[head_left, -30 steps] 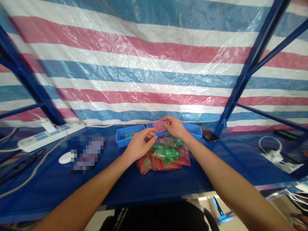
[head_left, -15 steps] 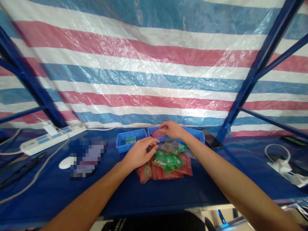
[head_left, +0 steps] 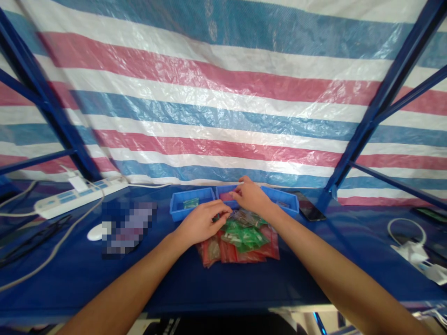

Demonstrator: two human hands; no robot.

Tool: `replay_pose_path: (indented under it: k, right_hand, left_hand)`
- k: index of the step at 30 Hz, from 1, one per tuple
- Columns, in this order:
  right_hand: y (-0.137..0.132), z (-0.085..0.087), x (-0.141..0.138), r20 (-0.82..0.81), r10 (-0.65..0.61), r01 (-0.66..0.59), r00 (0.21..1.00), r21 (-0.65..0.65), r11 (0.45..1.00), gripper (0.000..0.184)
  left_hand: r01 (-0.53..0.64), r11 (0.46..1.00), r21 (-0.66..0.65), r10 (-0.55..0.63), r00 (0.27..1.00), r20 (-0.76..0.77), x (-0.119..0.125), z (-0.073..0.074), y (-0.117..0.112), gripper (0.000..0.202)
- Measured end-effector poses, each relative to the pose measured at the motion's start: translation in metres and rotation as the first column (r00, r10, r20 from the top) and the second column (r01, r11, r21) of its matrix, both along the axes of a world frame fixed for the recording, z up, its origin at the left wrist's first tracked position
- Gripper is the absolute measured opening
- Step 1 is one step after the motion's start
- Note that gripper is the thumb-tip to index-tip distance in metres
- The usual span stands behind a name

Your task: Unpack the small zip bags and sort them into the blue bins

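Small clear bags form a pile in front of me, with red bags (head_left: 260, 253) underneath, green bags (head_left: 244, 237) on them and a clear bag of small metal-looking parts (head_left: 246, 217) on top. My left hand (head_left: 204, 222) rests at the pile's left edge, thumb and fingers curved but apart. Above the middle blue bin (head_left: 221, 190) and its front edge is my right hand (head_left: 252, 196), its fingers loosely apart. A red bag (head_left: 226, 196) lies in that bin, beside the right fingertips. The left blue bin (head_left: 177, 215) holds a green bag (head_left: 191, 203).
A right blue bin (head_left: 291, 193) holds something small. Beside it lies a phone (head_left: 312, 208). Left on the blue table (head_left: 195, 288) are a power strip (head_left: 84, 197), cables, a white oval object (head_left: 97, 232) and a pixelated item (head_left: 131, 228). A white charger (head_left: 414, 251) is far right.
My right hand has let go of the red bag, which now lies in the middle bin, and has drawn back slightly toward the pile. My left hand stays nearly in place.
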State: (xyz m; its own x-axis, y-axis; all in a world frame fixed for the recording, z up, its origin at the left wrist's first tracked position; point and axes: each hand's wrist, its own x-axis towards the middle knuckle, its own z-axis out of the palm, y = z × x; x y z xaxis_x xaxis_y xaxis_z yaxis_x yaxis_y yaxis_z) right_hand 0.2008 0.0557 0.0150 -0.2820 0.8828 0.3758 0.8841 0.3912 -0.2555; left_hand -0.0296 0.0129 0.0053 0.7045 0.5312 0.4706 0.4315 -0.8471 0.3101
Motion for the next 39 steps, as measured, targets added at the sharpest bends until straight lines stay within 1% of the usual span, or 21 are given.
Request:
replay_pose_path:
  k: [4,8,14,19,22,25,30,35,39]
  right_hand:
    - [-0.02,-0.007,-0.001,0.074,-0.034,0.028,0.997,0.081,0.996,0.051]
    - [-0.031,-0.012,-0.006,0.161,-0.047,0.035,0.986,0.08,0.996,0.056]
    - [-0.027,-0.012,-0.004,0.19,-0.021,0.006,0.982,0.076,0.997,0.059]
    - [-0.026,-0.01,0.003,0.201,-0.038,0.013,0.979,0.124,0.992,0.064]
    - [-0.028,-0.009,0.005,0.211,-0.055,0.023,0.976,0.152,0.988,0.066]
    - [-0.029,-0.007,0.005,0.224,-0.06,0.018,0.973,0.184,0.983,0.066]
    - [-0.028,-0.008,0.005,0.244,-0.067,0.018,0.967,0.198,0.98,0.066]
    - [-0.027,-0.008,0.007,0.262,-0.087,0.041,0.961,0.174,0.984,0.064]
    - [-0.028,-0.003,0.008,0.261,-0.094,0.048,0.961,0.178,0.983,0.063]
  left_hand:
    - [0.018,1.0,0.025,-0.017,1.0,-0.023,0.001,-0.001,0.0,0.021]
    - [0.027,0.998,0.055,-0.024,0.999,-0.047,0.002,-0.002,0.0,0.02]
    - [0.049,0.996,0.08,-0.046,0.998,-0.038,0.004,-0.002,0.0,0.02]
    - [0.064,0.994,0.092,-0.061,0.997,-0.041,0.006,0.001,-0.002,0.02]
    - [0.088,0.991,0.104,-0.087,0.996,-0.018,0.008,0.003,-0.004,0.02]
    - [0.133,0.988,0.079,-0.133,0.991,-0.005,0.009,0.006,-0.007,0.024]
    - [0.206,0.979,-0.001,-0.205,0.976,-0.075,0.012,0.009,-0.009,0.044]
    - [0.245,0.969,-0.034,-0.247,0.964,-0.097,0.015,0.007,-0.007,0.044]
    - [0.258,0.966,-0.035,-0.26,0.961,-0.095,0.016,0.007,-0.006,0.048]
